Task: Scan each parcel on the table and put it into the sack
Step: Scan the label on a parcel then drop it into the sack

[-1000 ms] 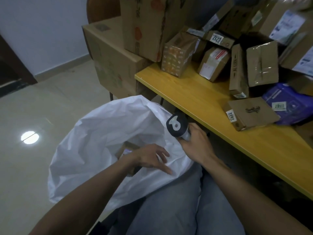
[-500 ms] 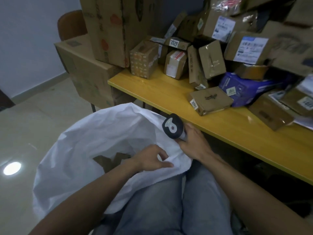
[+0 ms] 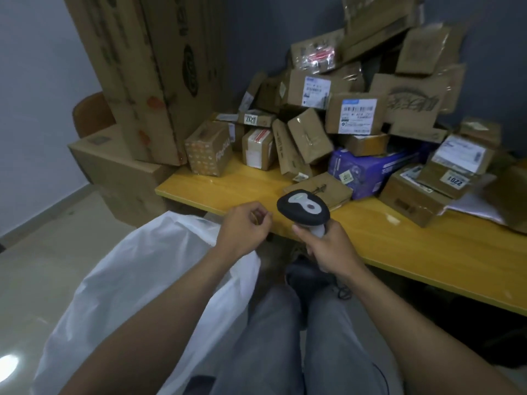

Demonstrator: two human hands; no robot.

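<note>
Sack (image 3: 128,280) interior hidden by white folds; left hand (image 3: 242,226) curled, empty; right hand (image 3: 328,249) grips scanner (image 3: 302,208); parcels (image 3: 353,115) on table (image 3: 427,246) blurred

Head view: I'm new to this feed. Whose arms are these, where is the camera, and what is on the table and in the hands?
There is no machine here. A person wears the camera on their head, so you look down along their own arms. The right hand grips a handheld scanner. The left hand hovers with curled fingers, seemingly holding nothing, near the top edge of the white sack by their knees. The yellow table carries a pile of cardboard parcels and a purple box.
</note>
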